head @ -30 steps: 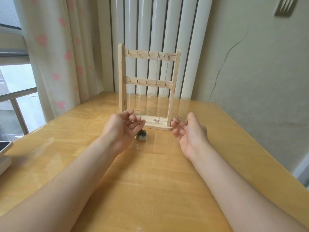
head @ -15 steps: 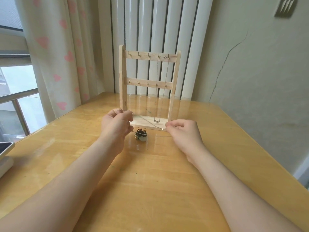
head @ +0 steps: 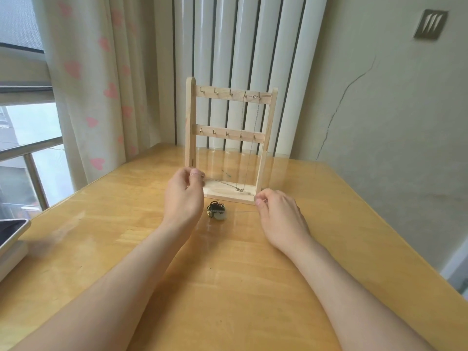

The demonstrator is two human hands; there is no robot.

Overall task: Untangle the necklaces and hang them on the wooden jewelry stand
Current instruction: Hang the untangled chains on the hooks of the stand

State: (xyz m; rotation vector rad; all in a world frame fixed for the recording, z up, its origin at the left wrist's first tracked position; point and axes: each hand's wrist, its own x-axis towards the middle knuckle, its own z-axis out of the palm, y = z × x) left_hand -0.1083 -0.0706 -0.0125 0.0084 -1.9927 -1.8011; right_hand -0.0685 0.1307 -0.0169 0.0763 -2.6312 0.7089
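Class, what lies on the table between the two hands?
A tangled black cord with a pale pendant lies between the left hand and right hand; head view.

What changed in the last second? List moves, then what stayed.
Both hands turned from palm-up, loosely open, to palm-down. The left hand now pinches the thin chain and has risen toward the left post of the wooden jewelry stand; the right hand pinches it by the base's right corner. Unchanged: the stand, its hung necklace, the black cord bundle on the table.
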